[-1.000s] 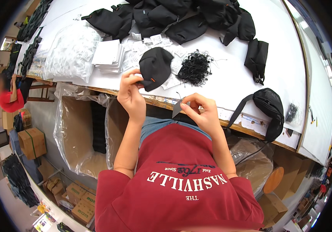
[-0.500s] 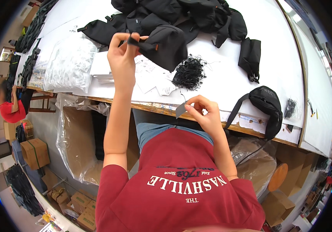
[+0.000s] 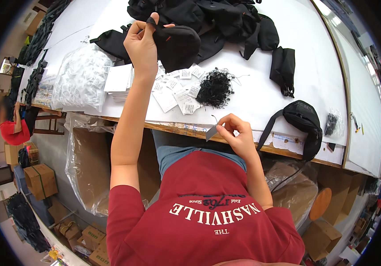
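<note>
L hand [image 3: 142, 48] pinches a blk cloth bag [image 3: 179, 49] over the bench [image 3: 317, 73]; R hand [image 3: 239, 134] pinches a gray tag [image 3: 211, 133], near edge. Tag's not on bag yet. White tags [image 3: 166, 101] & blk strings [image 3: 215, 91] lie loose btwn.

Everything here is seen from the wearer's own head, through the left fisheye of a side-by-side pair, tipped steeply down at the white table [image 3: 252, 106]. The left hand [image 3: 141, 48] and right hand [image 3: 237, 135] are caught fairly close, the red shirt [image 3: 203, 177] too. Out at the margins stuff gets bent and squashed, so details can't really be made out for sure.
</note>
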The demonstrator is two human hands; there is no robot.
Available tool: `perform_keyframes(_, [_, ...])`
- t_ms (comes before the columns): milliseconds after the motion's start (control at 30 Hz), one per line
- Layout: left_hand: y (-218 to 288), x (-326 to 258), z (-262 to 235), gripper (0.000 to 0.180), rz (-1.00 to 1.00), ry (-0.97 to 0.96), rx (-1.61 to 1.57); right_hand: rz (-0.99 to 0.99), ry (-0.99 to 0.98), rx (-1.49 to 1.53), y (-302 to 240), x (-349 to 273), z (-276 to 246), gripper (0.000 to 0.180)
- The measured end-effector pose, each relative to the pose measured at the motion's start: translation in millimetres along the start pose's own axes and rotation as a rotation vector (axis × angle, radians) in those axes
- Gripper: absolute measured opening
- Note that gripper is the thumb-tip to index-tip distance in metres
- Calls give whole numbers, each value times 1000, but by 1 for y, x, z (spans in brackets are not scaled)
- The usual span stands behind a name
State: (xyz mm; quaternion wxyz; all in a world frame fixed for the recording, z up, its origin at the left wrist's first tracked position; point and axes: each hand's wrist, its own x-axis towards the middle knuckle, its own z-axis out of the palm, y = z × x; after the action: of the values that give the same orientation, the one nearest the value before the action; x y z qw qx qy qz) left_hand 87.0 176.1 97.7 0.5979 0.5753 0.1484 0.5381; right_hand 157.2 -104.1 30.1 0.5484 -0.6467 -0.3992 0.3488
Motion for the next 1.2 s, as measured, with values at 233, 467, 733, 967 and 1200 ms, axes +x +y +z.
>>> perform_keyframes(233, [-7, 0, -9, 25, -18, 161, 95, 16, -15, 4, 1, -2, 0, 8])
perform_keyframes(467, [21, 4, 11, 42, -601, -34, -294, 20, -26, 14, 4, -1, 0, 8])
perform_keyframes(733, [-6, 8, 4, 54, -770, 30, -582, 4, 0, 29, 6, -5, 2, 8])
perform_keyframes(967, [-19, 14, 2, 42, -556, -101, -316, -12, -1, 9, 8, -5, 1, 8])
perform_keyframes(1200, [-7, 2, -1, 37, -117, -291, 517, 0, 4, 27, 11, -6, 3, 8])
